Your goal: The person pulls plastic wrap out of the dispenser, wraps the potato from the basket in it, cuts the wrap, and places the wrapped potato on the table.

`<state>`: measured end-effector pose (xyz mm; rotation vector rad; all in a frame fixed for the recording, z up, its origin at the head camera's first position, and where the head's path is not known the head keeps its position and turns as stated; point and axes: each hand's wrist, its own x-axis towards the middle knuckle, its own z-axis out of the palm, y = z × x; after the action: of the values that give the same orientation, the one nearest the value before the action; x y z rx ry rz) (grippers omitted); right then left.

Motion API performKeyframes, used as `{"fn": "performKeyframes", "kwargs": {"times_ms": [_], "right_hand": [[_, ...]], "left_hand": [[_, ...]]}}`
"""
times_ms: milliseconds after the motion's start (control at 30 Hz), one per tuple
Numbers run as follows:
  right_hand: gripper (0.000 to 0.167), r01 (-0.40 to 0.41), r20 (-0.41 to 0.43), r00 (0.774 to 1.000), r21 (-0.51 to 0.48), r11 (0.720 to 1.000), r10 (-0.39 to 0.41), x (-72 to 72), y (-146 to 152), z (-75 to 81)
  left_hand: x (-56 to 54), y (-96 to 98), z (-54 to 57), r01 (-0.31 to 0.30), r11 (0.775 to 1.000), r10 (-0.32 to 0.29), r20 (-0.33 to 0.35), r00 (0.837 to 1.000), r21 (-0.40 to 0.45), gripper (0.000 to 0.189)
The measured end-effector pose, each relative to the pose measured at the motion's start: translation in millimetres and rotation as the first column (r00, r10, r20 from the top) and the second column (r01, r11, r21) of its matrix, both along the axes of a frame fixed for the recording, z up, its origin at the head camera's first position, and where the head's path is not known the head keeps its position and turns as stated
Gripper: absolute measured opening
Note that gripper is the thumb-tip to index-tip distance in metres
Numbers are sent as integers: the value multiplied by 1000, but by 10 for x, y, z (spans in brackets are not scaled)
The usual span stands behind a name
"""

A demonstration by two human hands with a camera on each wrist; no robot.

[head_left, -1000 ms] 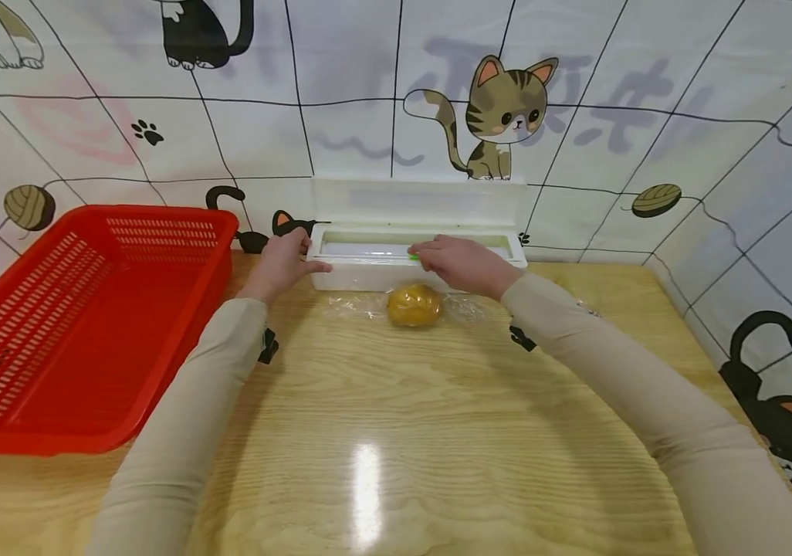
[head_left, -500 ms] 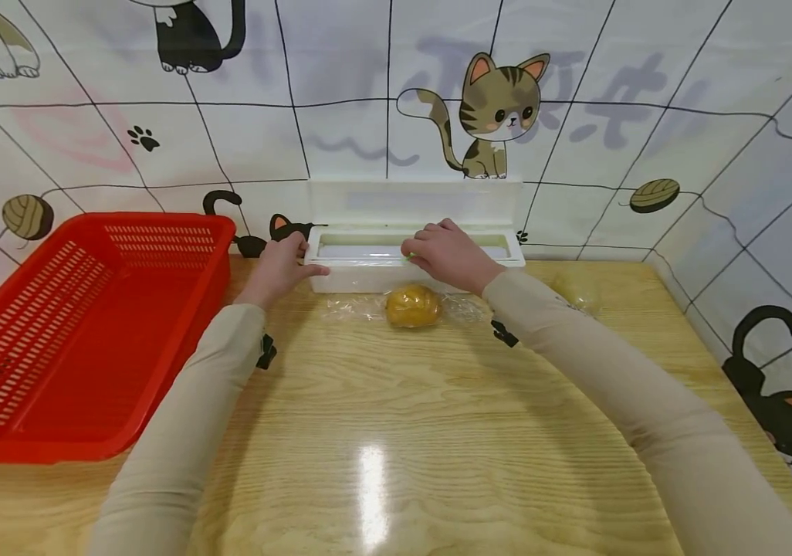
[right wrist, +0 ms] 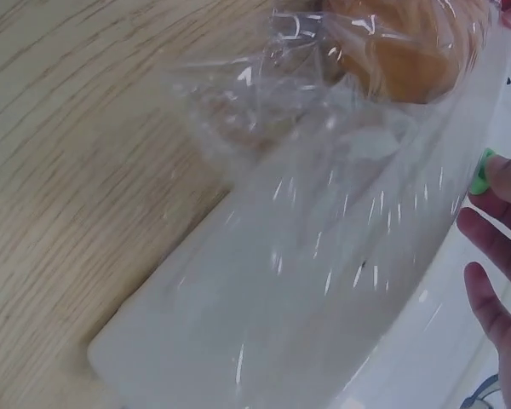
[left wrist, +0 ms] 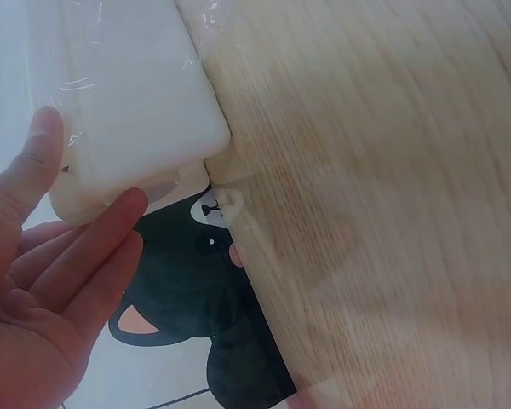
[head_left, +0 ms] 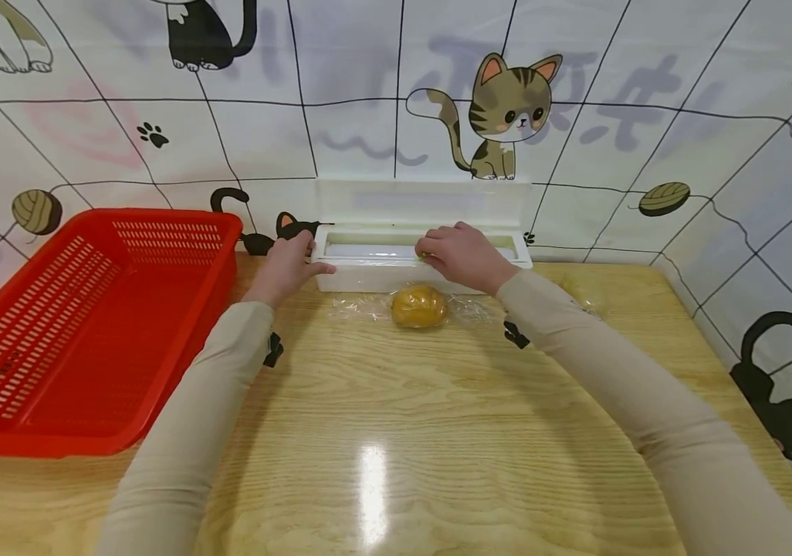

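Note:
A white cling film dispenser (head_left: 368, 279) stands at the back of the table with its lid (head_left: 424, 202) raised. My left hand (head_left: 286, 266) holds its left end; in the left wrist view the thumb (left wrist: 41, 149) is on the front and the fingers are at the end face. My right hand (head_left: 462, 255) is over the dispenser's front edge, pinching a small green slide cutter (right wrist: 483, 173) between thumb and finger. Clear film (right wrist: 341, 196) hangs down the dispenser's front. It reaches a round golden item (head_left: 419, 306), covered in film, on the table before it.
A red plastic basket (head_left: 118, 347) stands to the left, beside my left forearm. Behind my right sleeve (head_left: 597, 371) is another yellowish, film-wrapped item (head_left: 582, 292), partly hidden. A cat-print sheet (head_left: 354, 139) rises right behind the dispenser.
My right hand has shifted slightly left along the dispenser's front edge, and its knuckles are a little higher. More of the wrapped item behind the right sleeve shows. The left hand stays put.

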<state>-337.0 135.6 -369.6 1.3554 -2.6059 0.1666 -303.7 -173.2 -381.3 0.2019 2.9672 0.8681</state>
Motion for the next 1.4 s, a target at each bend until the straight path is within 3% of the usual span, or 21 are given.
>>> {"fn": "performKeyframes", "kwargs": {"times_ms": [133, 367, 533, 667, 767, 933, 1033, 1200, 1400], "right_hand": [[11, 34, -7, 999, 15, 999, -34, 4, 235, 6], [13, 88, -10, 996, -27, 996, -89, 63, 894, 0], [15, 154, 50, 987, -55, 987, -151, 121, 1221, 17], [16, 135, 114, 986, -138, 981, -119, 137, 1342, -19], [17, 128, 152, 983, -192, 973, -100, 131, 1358, -59], [14, 210, 189, 966, -179, 961, -176, 154, 1266, -100], [15, 220, 130, 971, -164, 962, -200, 224, 1101, -124], [22, 154, -8, 988, -140, 978, -156, 333, 707, -120], [26, 212, -17, 977, -47, 976, -213, 271, 459, -114]], "left_hand": [[12, 9, 15, 15, 1000, -15, -14, 1000, -11, 44], [8, 7, 3, 15, 999, -15, -23, 1000, -30, 44], [1, 14, 3, 19, 1000, -20, -39, 999, -22, 43], [6, 19, 12, 17, 1000, -17, -33, 999, -11, 42], [12, 10, -3, 19, 1000, -19, -29, 999, 7, 43], [22, -33, -56, 17, 1000, -16, -17, 1000, 25, 51], [15, -53, -95, 30, 999, -30, 4, 1000, 26, 56], [37, -65, -60, 25, 998, -26, 11, 1000, 54, 62], [70, -93, 30, 46, 998, -47, 24, 999, 44, 73]]}}
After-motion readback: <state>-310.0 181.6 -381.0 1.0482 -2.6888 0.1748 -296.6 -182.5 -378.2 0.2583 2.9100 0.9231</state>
